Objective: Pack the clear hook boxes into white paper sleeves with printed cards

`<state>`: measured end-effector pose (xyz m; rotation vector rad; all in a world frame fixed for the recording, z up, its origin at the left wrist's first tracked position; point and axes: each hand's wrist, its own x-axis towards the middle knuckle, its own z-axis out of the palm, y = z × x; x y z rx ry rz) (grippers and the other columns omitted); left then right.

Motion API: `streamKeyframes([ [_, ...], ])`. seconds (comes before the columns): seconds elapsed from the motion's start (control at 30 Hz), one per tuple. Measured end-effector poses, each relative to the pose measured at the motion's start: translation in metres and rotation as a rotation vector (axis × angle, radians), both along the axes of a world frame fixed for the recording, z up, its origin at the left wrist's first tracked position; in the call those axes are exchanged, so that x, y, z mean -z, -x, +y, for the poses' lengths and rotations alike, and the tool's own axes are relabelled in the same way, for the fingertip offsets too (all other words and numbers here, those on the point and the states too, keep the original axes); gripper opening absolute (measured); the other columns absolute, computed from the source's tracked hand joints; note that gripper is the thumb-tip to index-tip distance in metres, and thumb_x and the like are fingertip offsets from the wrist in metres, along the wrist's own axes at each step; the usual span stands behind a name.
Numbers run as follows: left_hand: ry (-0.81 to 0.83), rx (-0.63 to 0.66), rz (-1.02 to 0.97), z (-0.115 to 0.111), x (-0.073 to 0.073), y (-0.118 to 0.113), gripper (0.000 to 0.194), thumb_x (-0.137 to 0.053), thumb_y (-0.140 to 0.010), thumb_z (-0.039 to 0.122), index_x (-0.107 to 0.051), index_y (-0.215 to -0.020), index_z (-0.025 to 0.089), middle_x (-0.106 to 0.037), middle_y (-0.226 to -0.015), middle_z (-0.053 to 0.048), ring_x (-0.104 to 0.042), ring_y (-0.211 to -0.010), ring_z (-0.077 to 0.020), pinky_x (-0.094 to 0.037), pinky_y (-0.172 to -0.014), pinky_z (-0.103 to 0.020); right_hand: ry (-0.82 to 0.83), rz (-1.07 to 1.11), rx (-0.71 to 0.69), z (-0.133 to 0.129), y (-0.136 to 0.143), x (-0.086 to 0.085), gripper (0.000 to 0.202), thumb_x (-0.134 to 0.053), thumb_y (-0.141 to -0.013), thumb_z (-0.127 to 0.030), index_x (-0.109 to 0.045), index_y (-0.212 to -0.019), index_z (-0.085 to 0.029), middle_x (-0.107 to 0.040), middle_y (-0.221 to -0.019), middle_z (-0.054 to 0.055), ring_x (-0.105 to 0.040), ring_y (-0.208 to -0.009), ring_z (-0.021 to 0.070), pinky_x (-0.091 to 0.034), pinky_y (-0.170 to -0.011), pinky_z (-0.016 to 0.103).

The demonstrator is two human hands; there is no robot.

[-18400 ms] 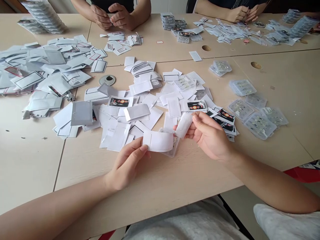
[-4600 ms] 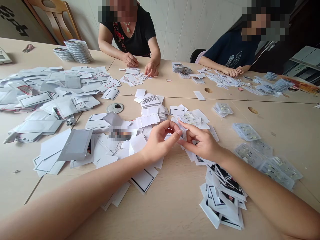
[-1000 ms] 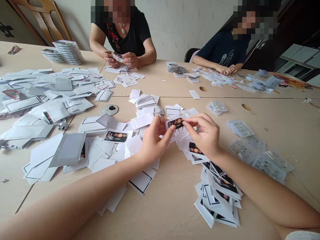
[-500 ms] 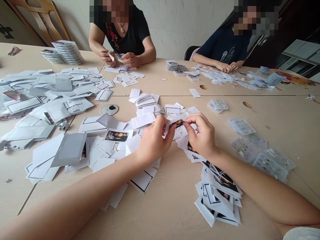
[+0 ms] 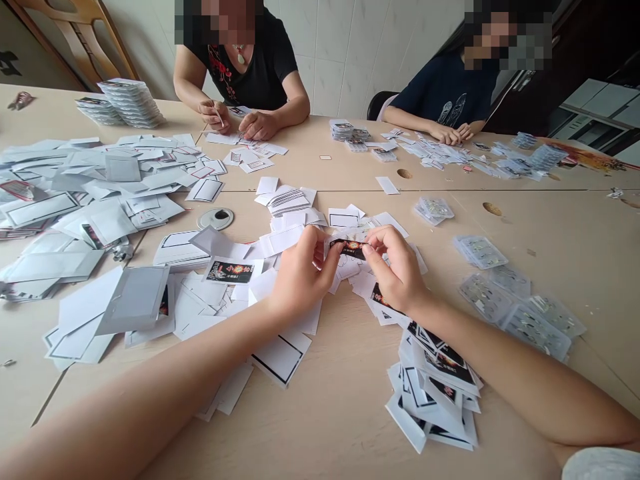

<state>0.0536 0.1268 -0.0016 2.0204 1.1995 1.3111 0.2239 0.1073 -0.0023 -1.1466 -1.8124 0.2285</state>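
Observation:
My left hand [image 5: 303, 270] and my right hand [image 5: 396, 273] pinch a black printed card [image 5: 351, 249] from either end, above the middle of the table. Clear plastic shows along the card's upper edge; whether the card lies inside it I cannot tell. White paper slips lie under and around both hands. Left of my left hand is another printed card [image 5: 230, 271], face up with orange lettering. Beneath my right forearm a stack of black-and-white cards [image 5: 435, 400] spreads toward me.
Clear flat plastic boxes [image 5: 537, 330] holding small metal parts lie on the right. A large heap of white envelopes [image 5: 90, 193] covers the left. Across the table [image 5: 340, 400] sit two people, one handling cards [image 5: 240, 110]. Stacked packs [image 5: 131, 103] stand at the far left.
The card between my hands has turned so more of its black face shows. The person opposite has lowered a white piece toward the table.

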Motion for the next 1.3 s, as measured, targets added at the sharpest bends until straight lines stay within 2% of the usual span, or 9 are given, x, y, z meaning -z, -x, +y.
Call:
streamKeyframes([
  [0.07, 0.022, 0.026, -0.046, -0.0003, -0.0012, -0.0004, 0.022, -0.056, -0.084, 0.027, -0.038, -0.074, 0.02, -0.043, -0.06, 0.006, -0.04, -0.053, -0.0071, -0.035, -0.051, -0.022, 0.01, -0.009, 0.012, 0.0019, 0.0, -0.0007, 0.004, -0.046, -0.088, -0.022, -0.045, -0.084, -0.021, -0.053, -0.086, 0.005, -0.053, -0.077, 0.0158, -0.047, -0.069, 0.031],
  [0.23, 0.169, 0.145, -0.182, 0.0028, 0.0033, -0.0009, 0.024, -0.055, -0.086, 0.03, -0.038, -0.074, 0.02, -0.043, -0.059, 0.005, -0.04, -0.054, -0.0078, -0.034, -0.051, -0.023, 0.044, 0.071, 0.048, 0.0055, 0.0011, -0.0002, 0.009, -0.048, -0.089, -0.026, -0.046, -0.083, -0.02, -0.057, -0.099, 0.01, -0.057, -0.095, 0.0187, -0.048, -0.067, 0.028],
  [0.3, 0.23, 0.199, -0.227, 0.0041, 0.0056, -0.001, 0.023, -0.054, -0.087, 0.033, -0.039, -0.075, 0.02, -0.047, -0.062, 0.003, -0.044, -0.056, -0.0087, -0.035, -0.052, -0.024, 0.122, 0.114, 0.071, 0.0057, 0.0012, 0.0003, 0.011, -0.048, -0.09, -0.029, -0.046, -0.084, -0.02, -0.061, -0.097, 0.008, -0.06, -0.085, 0.0165, -0.047, -0.063, 0.027],
  [0.37, 0.274, 0.228, -0.259, 0.0044, 0.0067, -0.0014, 0.023, -0.053, -0.087, 0.035, -0.04, -0.076, 0.02, -0.049, -0.064, 0.002, -0.047, -0.058, -0.0096, -0.037, -0.052, -0.025, 0.17, 0.124, 0.101, 0.0052, 0.0016, 0.0005, 0.014, -0.048, -0.09, -0.032, -0.045, -0.082, -0.02, -0.063, -0.082, 0.004, -0.058, -0.068, 0.0133, -0.044, -0.057, 0.026],
  [0.47, 0.302, 0.23, -0.292, 0.0031, 0.0061, -0.0025, 0.023, -0.054, -0.086, 0.036, -0.04, -0.077, 0.019, -0.048, -0.064, 0.002, -0.047, -0.057, -0.0097, -0.037, -0.051, -0.025, 0.146, 0.115, 0.125, 0.0039, 0.0027, -0.0002, 0.016, -0.05, -0.089, -0.031, -0.043, -0.078, -0.021, -0.056, -0.064, -0.002, -0.053, -0.056, 0.0113, -0.041, -0.052, 0.024],
  [0.67, 0.317, 0.233, -0.305, -0.0001, 0.0048, -0.0042, 0.022, -0.054, -0.087, 0.036, -0.042, -0.079, 0.019, -0.05, -0.065, 0.001, -0.049, -0.058, -0.0102, -0.039, -0.052, -0.025, 0.089, 0.104, 0.145, 0.0037, 0.0043, -0.0005, 0.015, -0.051, -0.088, -0.028, -0.043, -0.078, -0.02, -0.056, -0.065, -0.002, -0.052, -0.055, 0.0107, -0.04, -0.053, 0.024],
  [1.13, 0.389, 0.293, -0.384, -0.0023, 0.0055, -0.0044, 0.026, -0.055, -0.086, 0.038, -0.039, -0.077, 0.019, -0.05, -0.068, 0.001, -0.049, -0.061, -0.0101, -0.039, -0.053, -0.025, 0.103, 0.106, 0.162, 0.0028, 0.0067, -0.0015, 0.014, -0.05, -0.087, -0.025, -0.042, -0.077, -0.02, -0.051, -0.06, -0.004, -0.048, -0.05, 0.0094, -0.037, -0.049, 0.023],
  [1.3, 0.415, 0.324, -0.428, -0.0027, 0.0042, -0.0038, 0.026, -0.057, -0.086, 0.036, -0.04, -0.076, 0.019, -0.048, -0.066, 0.002, -0.048, -0.06, -0.0092, -0.04, -0.053, -0.024, 0.124, 0.154, 0.155, 0.0026, 0.0071, -0.0017, 0.016, -0.053, -0.086, -0.027, -0.043, -0.076, -0.02, -0.054, -0.063, -0.002, -0.053, -0.055, 0.0108, -0.04, -0.053, 0.025],
])
